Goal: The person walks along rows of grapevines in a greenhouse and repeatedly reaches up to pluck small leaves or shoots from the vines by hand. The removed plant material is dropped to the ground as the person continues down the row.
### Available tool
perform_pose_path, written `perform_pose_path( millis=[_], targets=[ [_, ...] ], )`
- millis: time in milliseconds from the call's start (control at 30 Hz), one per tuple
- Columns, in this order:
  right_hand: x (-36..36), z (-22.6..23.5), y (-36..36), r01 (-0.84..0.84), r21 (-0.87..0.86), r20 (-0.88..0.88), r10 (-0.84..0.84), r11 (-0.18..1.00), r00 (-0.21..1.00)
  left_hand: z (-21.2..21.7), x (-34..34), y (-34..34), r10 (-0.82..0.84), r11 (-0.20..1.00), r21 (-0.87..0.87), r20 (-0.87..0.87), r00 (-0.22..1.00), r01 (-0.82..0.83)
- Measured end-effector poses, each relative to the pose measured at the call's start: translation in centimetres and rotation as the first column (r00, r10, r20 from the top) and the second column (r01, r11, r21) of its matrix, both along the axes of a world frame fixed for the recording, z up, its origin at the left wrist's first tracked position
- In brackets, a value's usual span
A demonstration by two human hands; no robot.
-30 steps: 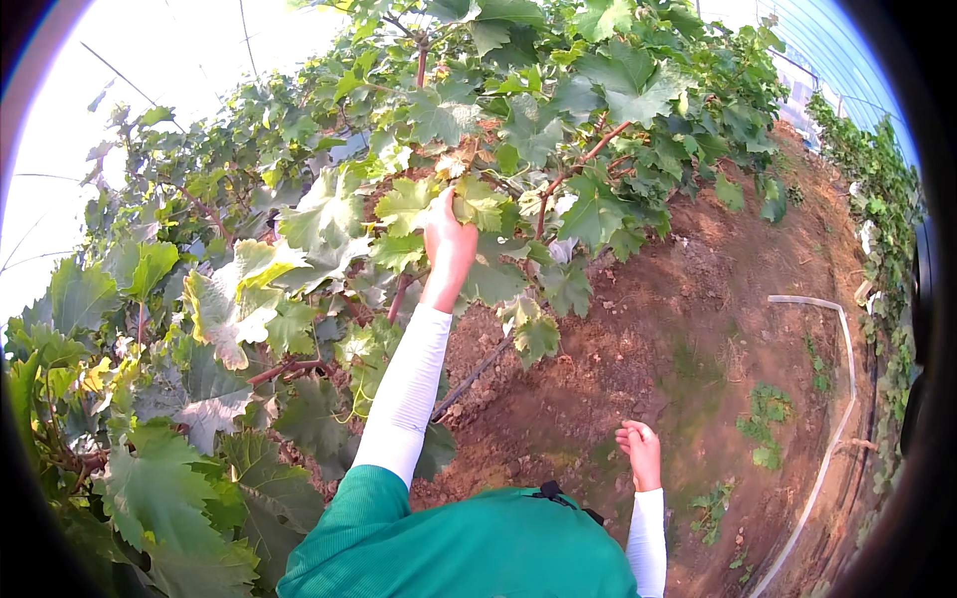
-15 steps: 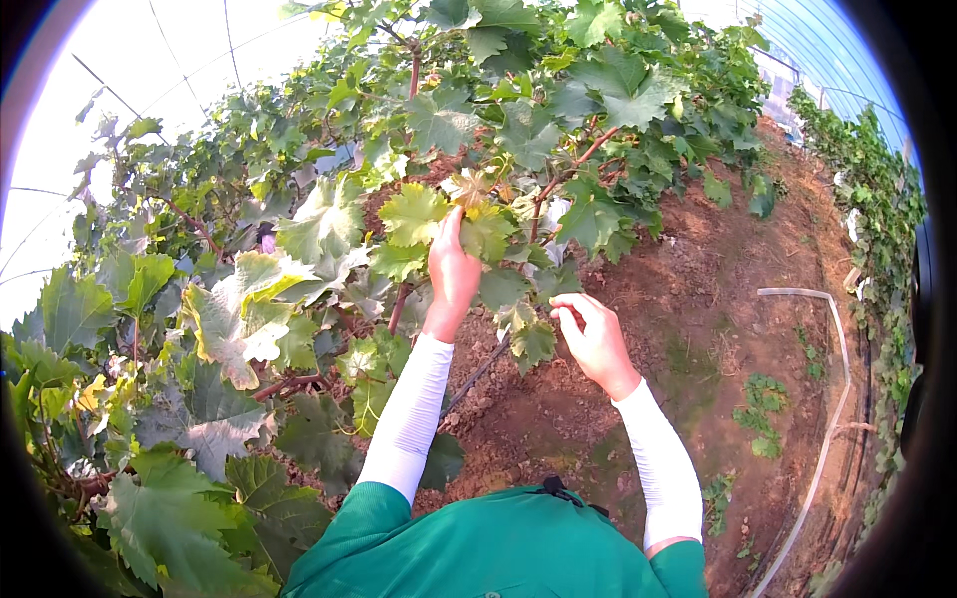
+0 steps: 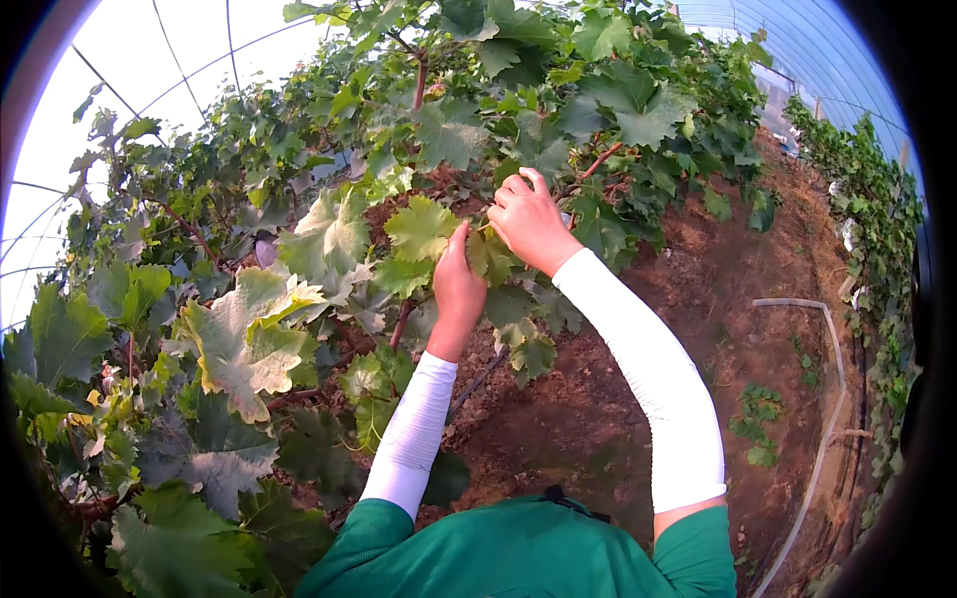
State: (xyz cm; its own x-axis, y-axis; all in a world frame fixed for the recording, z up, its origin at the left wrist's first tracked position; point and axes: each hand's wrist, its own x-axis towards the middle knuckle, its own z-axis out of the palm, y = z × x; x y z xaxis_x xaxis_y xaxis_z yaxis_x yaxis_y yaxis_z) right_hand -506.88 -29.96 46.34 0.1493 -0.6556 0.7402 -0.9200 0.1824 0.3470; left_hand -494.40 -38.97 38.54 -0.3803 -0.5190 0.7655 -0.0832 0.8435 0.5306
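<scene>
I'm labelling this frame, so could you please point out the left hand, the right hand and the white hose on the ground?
left hand (image 3: 458, 289): head view, back of the hand.
right hand (image 3: 529, 221): head view, back of the hand.
white hose (image 3: 832, 351): head view, its right-hand run.

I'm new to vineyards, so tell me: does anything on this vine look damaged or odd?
Yes: a large leaf left of the left hand is pale with yellowed edges, unlike the darker green foliage around it. The right hand reaches among healthy leaves.

Greenhouse vineyard: vine rows (image 3: 299, 259), soil (image 3: 718, 329), plastic roof (image 3: 827, 60).
</scene>
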Motion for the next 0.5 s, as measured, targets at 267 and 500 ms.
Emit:
perform_pose_path(
  millis=[267,500],
  targets=[
    [0.0,-0.8,1.2,0.032,0.006,-0.053,-0.032,0.999,0.998,-0.4,-0.9,0.6,-0.027,0.998,0.060,0.001,1.000,0.027],
    [1.6,-1.2,-0.8,0.054,-0.210,0.027,-0.049,0.976,0.998,-0.3,0.2,0.0,-0.009,1.000,-0.016,-0.014,1.000,0.008]
  ],
)
